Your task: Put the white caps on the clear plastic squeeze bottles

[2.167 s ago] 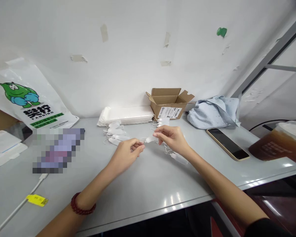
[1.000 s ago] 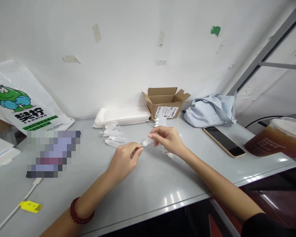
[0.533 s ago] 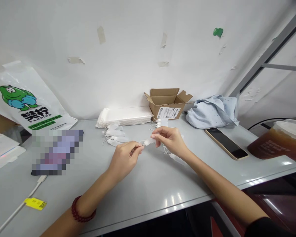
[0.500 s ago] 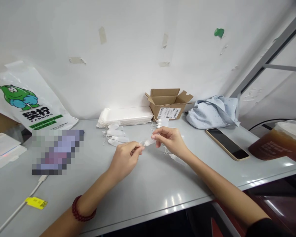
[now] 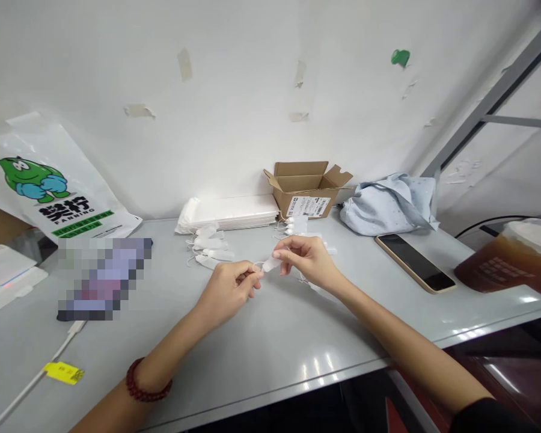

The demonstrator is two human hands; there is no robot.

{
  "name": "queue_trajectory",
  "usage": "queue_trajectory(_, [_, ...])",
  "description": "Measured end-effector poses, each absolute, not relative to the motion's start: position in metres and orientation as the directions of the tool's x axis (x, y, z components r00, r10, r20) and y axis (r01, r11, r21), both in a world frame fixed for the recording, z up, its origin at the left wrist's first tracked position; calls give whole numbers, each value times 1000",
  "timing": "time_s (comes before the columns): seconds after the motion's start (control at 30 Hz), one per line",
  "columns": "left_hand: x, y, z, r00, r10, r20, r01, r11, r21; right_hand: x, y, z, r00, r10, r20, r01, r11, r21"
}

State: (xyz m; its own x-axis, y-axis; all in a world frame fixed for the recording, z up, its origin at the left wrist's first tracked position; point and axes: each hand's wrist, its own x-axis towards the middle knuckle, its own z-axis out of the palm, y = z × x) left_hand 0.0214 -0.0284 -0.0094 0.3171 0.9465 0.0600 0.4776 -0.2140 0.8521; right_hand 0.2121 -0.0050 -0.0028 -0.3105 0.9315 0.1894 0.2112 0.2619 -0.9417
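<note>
Over the middle of the grey table I hold a small translucent white tag (image 5: pixel 270 263) with a thin white cord. My right hand (image 5: pixel 304 257) pinches the tag's upper right part between thumb and fingers. My left hand (image 5: pixel 234 288) is closed at its other end, where the cord is, with thumb and index finger pressed together. Past my left hand lies a group of similar corded tags (image 5: pixel 211 243). More tags (image 5: pixel 295 225) lie behind my right hand, and another tag (image 5: pixel 323 292) lies partly hidden under my right wrist.
At the wall stand a stack of white flat packs (image 5: pixel 234 210) and an open cardboard box (image 5: pixel 309 201). To the right are a light-blue cloth bag (image 5: pixel 383 204), a phone (image 5: pixel 415 263) and a drink cup (image 5: pixel 505 258). A blurred-out device (image 5: pixel 108 279) with a cable (image 5: pixel 22 394) lies left.
Both hands stay close together at the tag. My right hand has shifted slightly left, and the tag shows a little more between the hands.
</note>
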Motion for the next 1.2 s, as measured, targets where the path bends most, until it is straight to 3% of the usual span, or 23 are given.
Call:
queue_trajectory(0.13, [1,-13,10,299,953,60,453,-197,870,223,4,3,-290,910,294,321,383,-866])
queue_trajectory(0.3, [-42,7,25,29,999,-22,431,7,902,259,34,4,-113,871,478,625,436,-647])
queue_trajectory(0.4, [-63,13,25,-42,994,-102,459,110,881,279,53,-5,-98,868,487,763,380,-523])
queue_trajectory(0.57, [-79,17,22,-66,978,-198,502,204,841,293,67,-21,-203,882,424,815,392,-427])
queue_trajectory(0.87, [-74,17,23,-171,961,-219,628,277,727,296,73,-26,-324,908,265,723,419,-550])
queue_trajectory(1.1, [-68,15,28,-244,970,19,870,210,445,300,77,-28,-348,924,160,698,370,-613])
queue_trajectory(1.2, [-64,14,28,-227,973,52,877,181,446,300,77,-28,-307,937,166,704,340,-624])
